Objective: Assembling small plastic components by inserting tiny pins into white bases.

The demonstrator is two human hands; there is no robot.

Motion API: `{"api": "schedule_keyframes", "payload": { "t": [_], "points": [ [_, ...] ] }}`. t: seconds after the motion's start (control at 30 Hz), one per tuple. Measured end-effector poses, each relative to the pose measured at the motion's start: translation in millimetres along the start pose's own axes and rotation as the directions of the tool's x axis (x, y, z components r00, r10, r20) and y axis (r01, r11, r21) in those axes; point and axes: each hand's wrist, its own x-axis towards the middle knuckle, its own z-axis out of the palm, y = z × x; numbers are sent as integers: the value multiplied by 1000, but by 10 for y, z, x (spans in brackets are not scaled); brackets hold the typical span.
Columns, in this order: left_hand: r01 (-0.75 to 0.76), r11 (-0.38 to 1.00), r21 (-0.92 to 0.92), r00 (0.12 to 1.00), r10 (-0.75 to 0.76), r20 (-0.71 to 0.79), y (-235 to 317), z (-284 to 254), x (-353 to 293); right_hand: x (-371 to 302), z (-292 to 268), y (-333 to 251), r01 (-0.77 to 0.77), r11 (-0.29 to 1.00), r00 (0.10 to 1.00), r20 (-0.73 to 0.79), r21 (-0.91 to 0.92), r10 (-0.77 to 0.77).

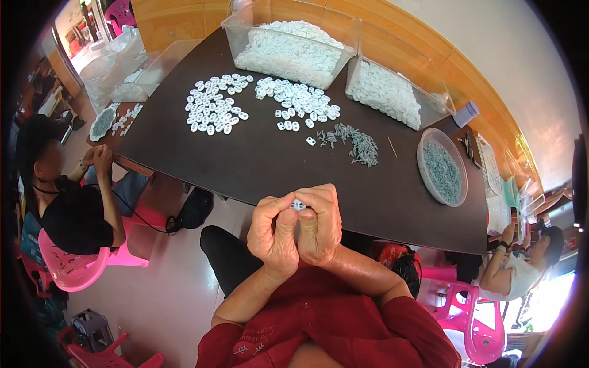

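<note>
Your left hand (273,230) and right hand (319,224) press together just off the table's (257,165) near edge, fingertips pinched on a small white piece (298,205), apparently shared equally between them, above your knuckles.

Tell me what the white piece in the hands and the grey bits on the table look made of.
White piece: likely moulded plastic, smooth and opaque white. Grey bits: thin and dull grey, perhaps metal, though too small to tell. Both hands, left hand and right hand, pinch the piece.
</note>
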Motion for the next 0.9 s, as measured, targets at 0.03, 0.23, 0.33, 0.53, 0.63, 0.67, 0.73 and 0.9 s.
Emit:
{"api": "schedule_keyframes", "payload": {
  "t": [0.03,0.23,0.33,0.53,0.63,0.67,0.73,0.9],
  "points": [
    [0,1000,-3,1000,0,4,10,0,6,14,-11,-20,2,1000,1000,-12,14,-2],
    [36,997,75,997,-41,63,-20,48,-3,46,-207,53,-121,993,988,95,-15,122],
    [363,931,-43,924,-353,148,-36,69,44,68,-374,208,-279,958,941,184,-62,286],
    [475,865,161,845,-500,192,-403,12,181,711,-939,956,-460,880,885,23,-121,466],
    [503,853,142,835,-522,176,-445,28,228,1263,-1228,1388,-374,828,927,-141,-418,348],
    [499,854,148,837,-520,174,-453,42,266,1443,-1349,1562,-255,823,966,-163,-507,199],
    [334,865,375,864,-440,244,-505,77,354,1676,-1566,1938,-149,718,986,-160,-680,53],
    [-194,820,538,899,-71,433,-634,233,711,1676,-1646,2205,43,482,999,31,-875,-32]
  ]
}}
